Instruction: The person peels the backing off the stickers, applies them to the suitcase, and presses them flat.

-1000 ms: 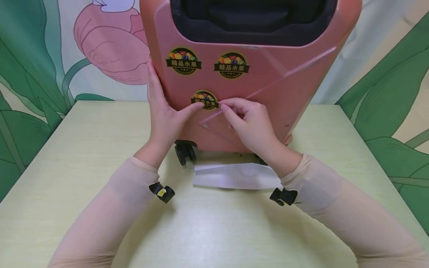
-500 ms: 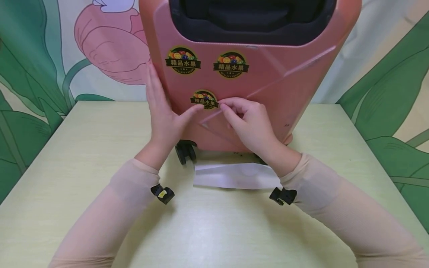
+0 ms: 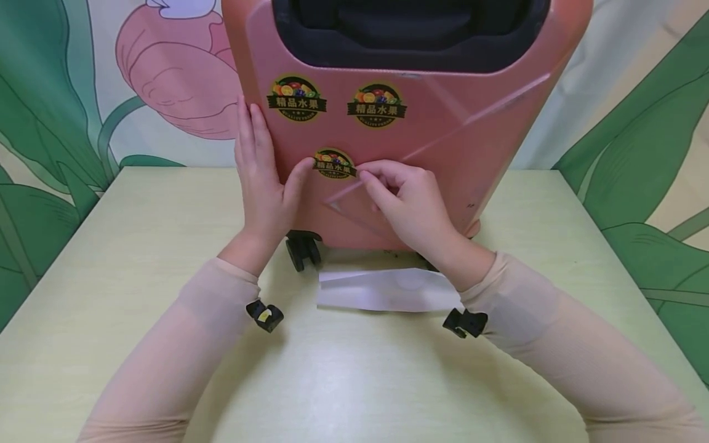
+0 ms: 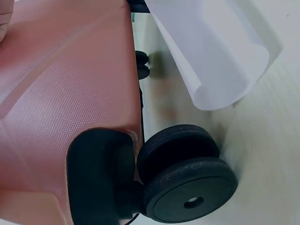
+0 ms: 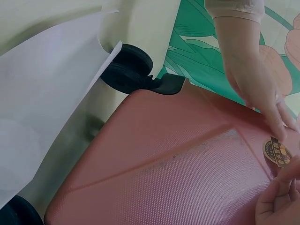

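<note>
A pink suitcase (image 3: 437, 141) stands on the table, its ribbed front facing me. Two round fruit stickers, one at the left (image 3: 296, 101) and one beside it (image 3: 376, 107), lie on its upper front. Below them is a third sticker (image 3: 334, 164), its right edge pinched between the thumb and index finger of my right hand (image 3: 415, 203). My left hand (image 3: 263, 191) lies along the suitcase's left side with fingers straight, its thumb tip at that sticker's left edge. In the right wrist view, this sticker (image 5: 276, 151) shows between both hands.
A white paper sheet (image 3: 388, 291) with a curled edge lies on the table (image 3: 343, 381) just before the suitcase. Black wheels (image 4: 190, 190) stick out at the suitcase's bottom. A black handle recess (image 3: 410, 37) tops its front. Behind hangs a leaf-and-flower patterned backdrop (image 3: 172, 74).
My left thumb has slid up and left, from the third sticker's lower part to its left edge. My right hand keeps its pinch. The head view has shifted slightly.
</note>
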Demonstrator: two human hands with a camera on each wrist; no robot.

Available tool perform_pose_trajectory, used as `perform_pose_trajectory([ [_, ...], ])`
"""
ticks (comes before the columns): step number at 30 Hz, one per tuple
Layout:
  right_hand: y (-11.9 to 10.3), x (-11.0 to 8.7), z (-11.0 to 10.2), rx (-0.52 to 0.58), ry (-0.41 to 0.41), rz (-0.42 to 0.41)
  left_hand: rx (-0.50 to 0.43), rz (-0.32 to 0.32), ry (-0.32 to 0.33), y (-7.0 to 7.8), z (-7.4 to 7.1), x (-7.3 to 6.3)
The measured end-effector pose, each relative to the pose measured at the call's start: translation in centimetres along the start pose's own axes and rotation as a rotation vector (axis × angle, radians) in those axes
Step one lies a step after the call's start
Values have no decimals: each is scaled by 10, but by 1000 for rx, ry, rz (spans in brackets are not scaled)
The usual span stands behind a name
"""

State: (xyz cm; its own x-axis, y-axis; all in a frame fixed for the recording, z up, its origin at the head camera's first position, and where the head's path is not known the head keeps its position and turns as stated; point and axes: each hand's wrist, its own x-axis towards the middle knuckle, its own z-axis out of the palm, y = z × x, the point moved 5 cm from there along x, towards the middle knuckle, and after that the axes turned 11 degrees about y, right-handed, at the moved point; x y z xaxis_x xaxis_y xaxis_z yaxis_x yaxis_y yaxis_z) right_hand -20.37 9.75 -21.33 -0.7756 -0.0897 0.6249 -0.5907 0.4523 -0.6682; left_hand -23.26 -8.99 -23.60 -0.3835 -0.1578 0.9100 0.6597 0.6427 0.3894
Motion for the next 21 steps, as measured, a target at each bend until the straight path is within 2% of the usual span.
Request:
perform_pose_trajectory([
  [4,0,0,0,-4,1,-4,23,17,32,3,-1,2],
  [9,0,0,-1,-12,3,-5,78,137,70,12,4,6],
  [11,1,-1,-1,-16,-2,-1,101,164,79,13,6,6],
  [21,1,-2,-1,-43,-15,-33,140,175,78,12,9,0],
])
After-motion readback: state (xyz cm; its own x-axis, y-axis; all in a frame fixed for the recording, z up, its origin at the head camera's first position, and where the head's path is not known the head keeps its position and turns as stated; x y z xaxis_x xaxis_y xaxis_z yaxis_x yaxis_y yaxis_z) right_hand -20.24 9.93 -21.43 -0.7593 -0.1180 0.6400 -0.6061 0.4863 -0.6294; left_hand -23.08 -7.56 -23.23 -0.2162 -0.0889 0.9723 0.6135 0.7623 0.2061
